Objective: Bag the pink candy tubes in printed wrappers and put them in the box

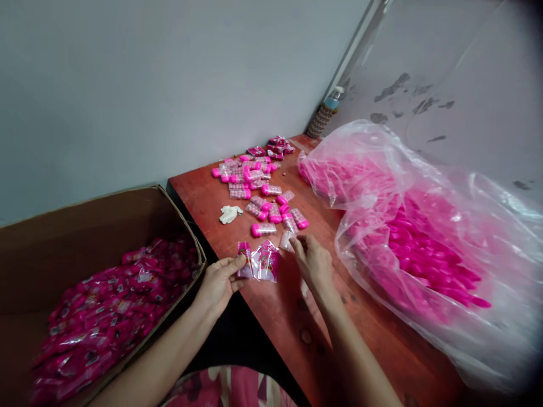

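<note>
A carton [97, 206] of packets [123, 299] stands beyond the left edge of the counter [314, 203]; a bag [354, 226] of loose pieces [424, 254] lies along the right side. Containers [253, 176] spread from the far edge to the middle, with a wad [229, 214] to their left and wrappers [267, 263], in the left hand [221, 280], before them. A bottle [324, 114] stands at the far right corner.

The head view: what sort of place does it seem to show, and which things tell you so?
Probably a small packing workshop: a cardboard box heaped with shiny pink packets, a clear plastic bag of pink pieces, and many pink-ended containers on a red-brown table.
</note>
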Demonstrator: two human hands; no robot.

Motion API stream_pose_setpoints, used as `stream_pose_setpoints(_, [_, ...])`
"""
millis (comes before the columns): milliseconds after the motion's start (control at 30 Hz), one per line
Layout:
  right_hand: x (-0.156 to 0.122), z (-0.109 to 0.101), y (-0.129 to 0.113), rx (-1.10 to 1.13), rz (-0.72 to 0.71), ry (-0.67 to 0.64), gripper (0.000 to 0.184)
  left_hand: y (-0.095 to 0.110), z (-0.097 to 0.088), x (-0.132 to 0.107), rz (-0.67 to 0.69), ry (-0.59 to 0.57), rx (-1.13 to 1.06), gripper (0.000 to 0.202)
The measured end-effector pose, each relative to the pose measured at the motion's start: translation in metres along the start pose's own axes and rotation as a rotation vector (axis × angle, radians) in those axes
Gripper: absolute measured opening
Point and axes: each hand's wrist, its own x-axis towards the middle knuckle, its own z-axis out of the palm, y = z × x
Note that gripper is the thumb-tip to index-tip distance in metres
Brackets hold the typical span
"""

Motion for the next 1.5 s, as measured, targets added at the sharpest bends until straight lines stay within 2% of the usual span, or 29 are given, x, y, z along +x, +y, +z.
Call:
stream_pose_setpoints(100, [0.018,-0.002,0.0,-0.19,-0.042,-0.012,0.027,0.003,0.0,0.0,-0.004,0.004,-0.055,0.01])
stream_pose_setpoints(233, [0.03,0.002,0.004,-0.267,-0.087,-0.126,0.028,0.008,-0.002,-0.002,0.002,-0.029,0.016,0.007])
stream_pose_setpoints(367, [0.023,0.004,0.015,-0.264,-0.169,-0.194,0.033,0.011,-0.004,0.001,-0.002,-0.021,0.047,0.006])
stream_pose_setpoints(467, [0.015,-0.003,0.028,-0.267,-0.203,-0.217,0.031,0.01,-0.003,0.006,-0.025,-0.001,-0.007,0.009])
stream_pose_setpoints(567, [0.022,-0.013,0.037,-0.296,-0.248,-0.175,0.028,0.008,0.0,0.009,-0.039,0.03,-0.106,0.007])
stream_pose_setpoints(633, [0.038,-0.017,0.038,-0.325,-0.278,-0.09,0.028,0.007,0.002,0.011,-0.036,0.062,-0.181,0.005])
stream_pose_setpoints(700, [0.061,-0.017,0.037,-0.374,-0.376,-0.041,0.03,0.009,0.003,0.011,-0.029,0.087,-0.24,0.004])
stream_pose_setpoints(767, [0.086,-0.016,0.037,-0.438,-0.552,-0.113,0.038,0.012,0.002,0.011,-0.02,0.107,-0.276,0.005])
stream_pose_setpoints(833, [0.108,-0.015,0.04,-0.489,-0.702,-0.272,0.046,0.016,0.0,0.009,-0.009,0.129,-0.295,0.006])
stream_pose_setpoints(867, [0.117,-0.016,0.042,-0.5,-0.73,-0.348,0.049,0.018,-0.002,0.008,-0.002,0.139,-0.302,0.007])
stream_pose_setpoints(933, [0.129,-0.018,0.049,-0.495,-0.705,-0.444,0.047,0.02,-0.004,0.008,0.01,0.151,-0.318,0.006])
stream_pose_setpoints(1033, [0.132,-0.026,0.062,-0.479,-0.602,-0.471,0.031,0.019,-0.004,0.009,0.015,0.149,-0.336,0.004])
stream_pose_setpoints(1133, [0.124,-0.031,0.076,-0.465,-0.497,-0.449,0.02,0.016,0.004,0.013,0.001,0.153,-0.361,0.004])
stream_pose_setpoints(1300, [0.095,-0.033,0.081,-0.389,-0.302,-0.337,0.023,0.012,0.022,0.015,-0.012,0.124,-0.411,0.005])
stream_pose_setpoints(1400, [0.064,-0.034,0.065,-0.041,-0.179,-0.28,0.027,0.01,0.03,0.013,-0.016,0.125,-0.444,0.005])
stream_pose_setpoints(1500, [0.027,-0.031,0.039,0.482,-0.055,-0.403,0.028,0.007,0.035,0.011,-0.011,0.119,-0.477,0.004])
